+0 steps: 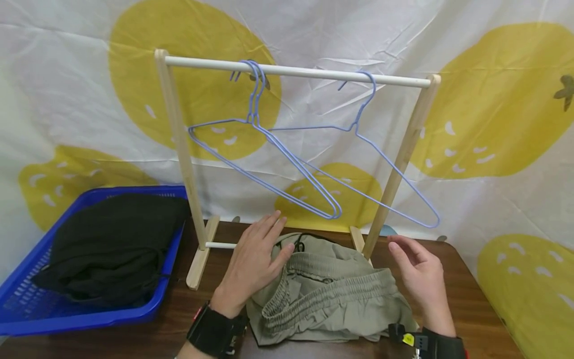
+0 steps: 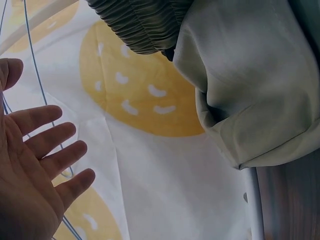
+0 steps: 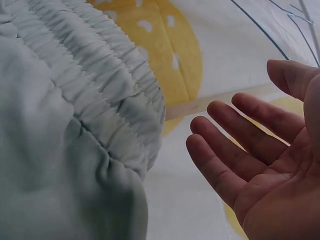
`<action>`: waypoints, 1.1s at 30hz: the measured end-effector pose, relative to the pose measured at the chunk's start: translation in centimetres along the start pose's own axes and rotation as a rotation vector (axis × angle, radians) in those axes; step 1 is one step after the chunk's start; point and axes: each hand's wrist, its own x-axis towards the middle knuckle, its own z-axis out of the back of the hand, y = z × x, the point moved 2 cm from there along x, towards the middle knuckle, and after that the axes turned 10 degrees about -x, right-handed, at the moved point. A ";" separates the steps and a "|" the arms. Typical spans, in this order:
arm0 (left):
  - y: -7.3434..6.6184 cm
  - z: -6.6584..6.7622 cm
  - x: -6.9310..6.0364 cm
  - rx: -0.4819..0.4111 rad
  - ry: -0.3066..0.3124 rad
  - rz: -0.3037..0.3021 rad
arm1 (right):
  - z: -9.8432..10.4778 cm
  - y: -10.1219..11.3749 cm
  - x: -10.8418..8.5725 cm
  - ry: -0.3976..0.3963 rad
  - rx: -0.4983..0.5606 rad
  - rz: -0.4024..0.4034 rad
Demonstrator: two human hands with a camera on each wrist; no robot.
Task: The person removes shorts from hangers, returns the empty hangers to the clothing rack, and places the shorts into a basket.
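Observation:
A pair of grey-green pants [image 1: 341, 299] with a gathered elastic waistband and a dark drawstring lies crumpled on the brown table. My left hand [image 1: 257, 249] is over their left side in the head view, its fingers extended. In the left wrist view, the left hand [image 2: 40, 160] has spread fingers and an empty palm, apart from the pants [image 2: 255, 85]. To the right of the pants is my right hand [image 1: 419, 274], fingers loosely bent. The right wrist view shows this hand [image 3: 255, 155] holding nothing, with a gap to the waistband [image 3: 110, 75].
Behind the pants stands a wooden rack with a white rail [image 1: 296, 71]. Two blue hangers [image 1: 296, 162] hang close together on it, and another blue hanger [image 1: 394, 167] hangs farther right. At left, a blue basket [image 1: 89, 319] holds dark folded cloth [image 1: 116, 244]. A lemon-print curtain covers the back.

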 end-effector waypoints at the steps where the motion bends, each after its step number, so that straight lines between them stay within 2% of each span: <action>1: 0.0 0.0 0.0 -0.001 -0.002 -0.003 | 0.0 0.0 -0.1 0.006 -0.008 -0.004; 5: -0.2 0.1 0.1 0.008 -0.005 -0.006 | -0.2 0.3 -0.1 0.031 -0.034 -0.015; 9: -0.4 0.2 0.1 0.007 0.000 0.001 | -0.4 0.4 -0.1 0.045 -0.082 0.008; 15: -0.7 0.1 0.1 0.000 0.052 0.038 | -0.4 0.4 -0.1 0.044 -0.119 0.030; 20: -1.2 0.0 0.0 -0.008 0.146 0.091 | -0.5 0.5 -0.1 0.047 -0.140 0.068; 27: -1.9 -0.8 -0.4 -0.015 0.333 0.196 | -0.6 0.6 0.0 0.087 -0.224 0.124; 33: -2.3 -1.7 -0.8 -0.017 0.451 0.234 | -0.8 0.5 -0.1 0.094 -0.252 0.171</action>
